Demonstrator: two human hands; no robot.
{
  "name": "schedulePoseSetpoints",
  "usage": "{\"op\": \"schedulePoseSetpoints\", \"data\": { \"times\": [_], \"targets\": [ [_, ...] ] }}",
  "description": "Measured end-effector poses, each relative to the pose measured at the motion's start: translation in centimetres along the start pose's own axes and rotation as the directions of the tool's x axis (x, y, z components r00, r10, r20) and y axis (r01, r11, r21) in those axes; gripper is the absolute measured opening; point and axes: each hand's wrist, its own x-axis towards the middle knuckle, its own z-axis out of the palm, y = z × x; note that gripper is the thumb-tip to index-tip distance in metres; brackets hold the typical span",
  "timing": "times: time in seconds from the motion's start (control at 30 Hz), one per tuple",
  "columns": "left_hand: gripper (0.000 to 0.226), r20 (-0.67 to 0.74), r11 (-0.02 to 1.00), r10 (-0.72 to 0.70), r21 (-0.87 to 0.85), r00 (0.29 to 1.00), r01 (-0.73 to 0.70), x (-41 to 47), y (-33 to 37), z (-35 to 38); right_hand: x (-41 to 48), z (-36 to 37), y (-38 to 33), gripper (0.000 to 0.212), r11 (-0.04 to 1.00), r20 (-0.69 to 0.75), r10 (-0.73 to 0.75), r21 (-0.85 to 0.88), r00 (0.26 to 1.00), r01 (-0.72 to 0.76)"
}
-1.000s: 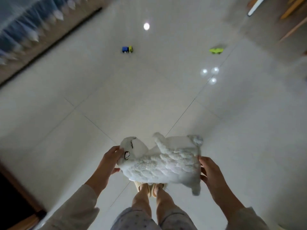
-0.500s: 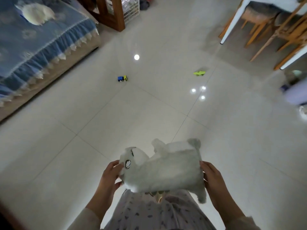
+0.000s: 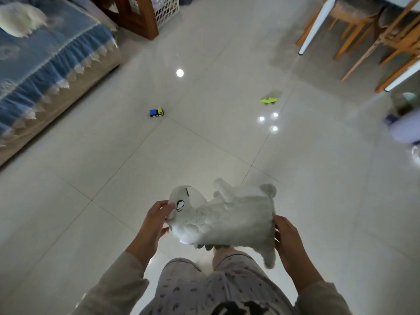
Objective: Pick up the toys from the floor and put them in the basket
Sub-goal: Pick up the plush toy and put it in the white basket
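Observation:
A fluffy white plush animal hangs sideways in front of my legs, held from both ends. My left hand grips its head, and my right hand grips its rear. A small blue and yellow toy truck stands on the tiled floor ahead on the left. Further right lies a flat lime-green toy. A white slatted basket stands at the top, partly hidden behind a wooden post.
A sofa with a blue cover lines the left side, with a pale plush on it. A wooden post stands beside the basket. Wooden chairs and white table legs crowd the top right. A blurred lilac object is at the right edge.
The view has tilted up from the floor, bringing the sofa, basket and chairs into sight. Both hands still hold the plush animal the same way.

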Motion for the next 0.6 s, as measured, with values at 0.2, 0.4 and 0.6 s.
{"op": "schedulePoseSetpoints", "data": {
  "times": [0.2,0.4,0.6],
  "targets": [
    [0.008,-0.104,0.999,0.003,0.039,0.995,0.001,4.8,6.7,4.0,7.4,1.0,-8.4,0.033,0.998,0.084,0.032,-0.058,0.996,-0.027],
    [0.014,-0.172,0.997,0.007,-0.078,0.985,-0.021,8.7,12.7,6.5,13.2,2.4,-17.6,0.029,0.991,0.194,-0.005,-0.129,0.981,0.030],
    [0.015,-0.169,0.990,-0.032,-0.138,0.985,0.008,13.6,17.4,8.4,18.1,4.3,-24.1,0.029,0.983,0.196,-0.015,-0.174,0.980,0.050]
  ]
}}
